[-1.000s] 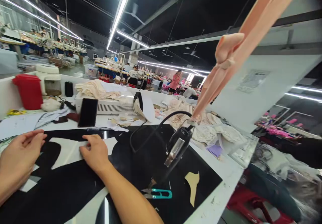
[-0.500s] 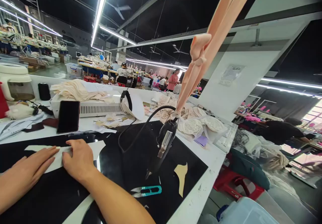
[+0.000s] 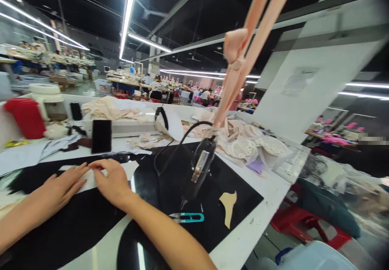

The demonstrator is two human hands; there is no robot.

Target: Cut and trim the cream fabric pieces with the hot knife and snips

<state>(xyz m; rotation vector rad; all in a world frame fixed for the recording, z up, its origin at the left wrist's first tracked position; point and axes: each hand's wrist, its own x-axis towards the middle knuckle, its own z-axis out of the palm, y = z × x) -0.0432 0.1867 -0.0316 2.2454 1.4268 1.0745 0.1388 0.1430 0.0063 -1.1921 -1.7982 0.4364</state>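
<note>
Left hand (image 3: pixel 62 187) lies flat, fingers straight and close together, on a white piece (image 3: pixel 130 169) over matte black cloth (image 3: pixel 75 225); the right hand (image 3: pixel 112 181) arches beside it, thumb and forefinger lowered to the piece, though whether they pinch I cannot tell. Rightward lie teal snips (image 3: pixel 183 218), with a corded black tool (image 3: pixel 202 162) hung nearby on knotted peach fabric (image 3: pixel 235 65). Farther back stands a smooth dark phone (image 3: pixel 101 137), near crumpled cream cloth (image 3: pixel 101 107).

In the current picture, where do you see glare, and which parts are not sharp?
Head view: the ceiling light tube is burnt out to white; head view: bright streaks reflect on the glossy black board, one beside the right hand; head view: the notice on the white column is too blurred to read.
</note>
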